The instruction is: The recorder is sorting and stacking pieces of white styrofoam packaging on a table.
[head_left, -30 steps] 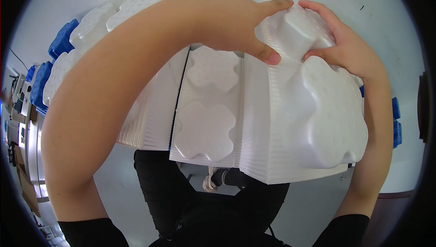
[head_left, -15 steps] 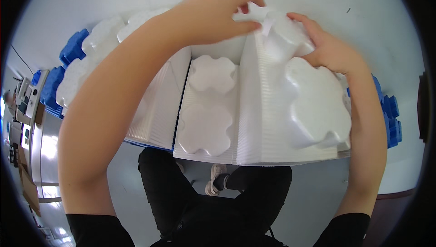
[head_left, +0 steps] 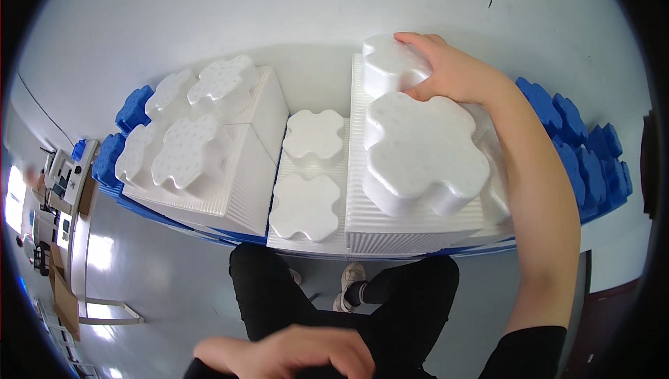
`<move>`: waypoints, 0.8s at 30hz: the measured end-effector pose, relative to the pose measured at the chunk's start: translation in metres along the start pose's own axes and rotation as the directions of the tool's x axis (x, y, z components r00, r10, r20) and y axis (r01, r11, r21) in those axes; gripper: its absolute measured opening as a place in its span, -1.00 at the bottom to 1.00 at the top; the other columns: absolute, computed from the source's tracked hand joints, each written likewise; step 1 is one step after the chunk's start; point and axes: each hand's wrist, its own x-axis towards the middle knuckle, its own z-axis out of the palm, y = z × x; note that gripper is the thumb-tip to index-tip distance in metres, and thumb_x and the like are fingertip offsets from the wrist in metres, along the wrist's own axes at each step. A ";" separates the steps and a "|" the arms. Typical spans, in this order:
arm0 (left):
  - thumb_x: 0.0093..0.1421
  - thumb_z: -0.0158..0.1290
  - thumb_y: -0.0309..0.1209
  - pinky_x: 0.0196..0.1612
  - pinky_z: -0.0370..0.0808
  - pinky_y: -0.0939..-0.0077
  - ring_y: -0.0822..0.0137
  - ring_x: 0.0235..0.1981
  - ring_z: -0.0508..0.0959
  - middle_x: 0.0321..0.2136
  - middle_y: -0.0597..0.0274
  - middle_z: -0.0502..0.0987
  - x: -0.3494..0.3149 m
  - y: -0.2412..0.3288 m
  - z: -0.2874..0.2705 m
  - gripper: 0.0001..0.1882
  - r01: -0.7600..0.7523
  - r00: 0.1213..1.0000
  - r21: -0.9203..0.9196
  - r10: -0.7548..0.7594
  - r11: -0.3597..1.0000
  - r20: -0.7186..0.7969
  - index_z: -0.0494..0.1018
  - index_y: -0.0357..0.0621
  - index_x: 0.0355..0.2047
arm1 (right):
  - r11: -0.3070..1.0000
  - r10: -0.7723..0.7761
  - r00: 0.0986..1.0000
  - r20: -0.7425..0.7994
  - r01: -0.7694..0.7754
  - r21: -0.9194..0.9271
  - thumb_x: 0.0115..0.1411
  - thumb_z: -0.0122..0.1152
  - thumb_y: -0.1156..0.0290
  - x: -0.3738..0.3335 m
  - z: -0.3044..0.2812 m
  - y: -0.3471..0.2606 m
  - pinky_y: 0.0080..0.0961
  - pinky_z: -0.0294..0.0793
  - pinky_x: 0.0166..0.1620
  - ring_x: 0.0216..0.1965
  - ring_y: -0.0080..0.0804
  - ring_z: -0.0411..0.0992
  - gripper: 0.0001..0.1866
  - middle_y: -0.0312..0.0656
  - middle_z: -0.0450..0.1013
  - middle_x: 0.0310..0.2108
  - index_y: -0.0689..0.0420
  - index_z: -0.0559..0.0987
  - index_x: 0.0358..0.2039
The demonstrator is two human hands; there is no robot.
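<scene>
My right hand grips the far raised block of a tall stack of white plastic trays. Its fingers lie over the far side and the thumb presses between this block and the larger, nearer lobed block. The ribbed sides look like many nested tray edges. Low in front of my body, my left hand is bent and blurred, apart from the trays; its fingertips are cut off by the lower edge. To the left of the gripped stack sits a lower white tray stack with two lobed blocks.
A further white tray stack with dotted lobed tops stands on the left. Blue lobed trays show beyond it, and more blue trays at the right. A pale wall rises behind. Workbenches stand far left.
My left hand has left the far end of the stack and dropped down toward my body. My right hand stays on the far block; the whole view has shifted, uncovering the left stack.
</scene>
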 end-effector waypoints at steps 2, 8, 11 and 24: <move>0.45 0.21 -0.32 -0.02 0.53 0.27 0.12 -0.12 0.57 -0.11 0.00 0.56 -0.004 -0.013 0.035 -0.74 -0.050 0.991 -0.182 0.027 0.982 -0.128 0.55 -0.28 -0.04 | 1.000 0.004 1.000 -0.002 -0.003 0.009 0.12 0.59 0.22 -0.003 -0.004 0.000 -0.15 0.35 0.48 0.53 0.03 0.21 0.08 0.00 0.14 0.58 -0.04 0.22 0.60; 0.44 0.24 -0.31 0.02 0.51 0.26 0.12 -0.07 0.54 -0.05 -0.03 0.52 -0.004 -0.015 0.031 -0.69 -0.077 0.997 -0.134 0.072 0.988 -0.039 0.53 -0.30 0.00 | 0.999 0.040 0.999 -0.002 -0.040 -0.007 0.14 0.57 0.22 -0.006 -0.006 0.004 -0.16 0.34 0.48 0.53 0.01 0.21 0.06 -0.03 0.14 0.58 -0.08 0.23 0.61; 0.42 0.27 -0.32 0.03 0.50 0.24 0.11 -0.05 0.53 -0.03 -0.03 0.52 -0.003 -0.019 0.040 -0.70 -0.054 0.997 -0.163 0.045 0.985 -0.058 0.53 -0.29 -0.02 | 0.999 0.053 0.999 0.003 -0.053 -0.009 0.14 0.56 0.21 -0.007 -0.007 0.003 -0.16 0.34 0.48 0.54 0.00 0.21 0.06 -0.04 0.14 0.59 -0.08 0.23 0.61; 0.37 0.33 -0.35 0.04 0.48 0.23 0.09 -0.04 0.53 -0.06 0.00 0.53 0.001 -0.013 0.051 -0.67 0.046 0.990 -0.248 -0.078 0.968 -0.120 0.56 -0.28 0.01 | 0.998 0.056 0.998 0.022 -0.055 -0.027 0.14 0.57 0.16 -0.008 -0.008 0.003 -0.14 0.31 0.50 0.54 0.02 0.20 0.07 -0.04 0.11 0.61 -0.10 0.22 0.61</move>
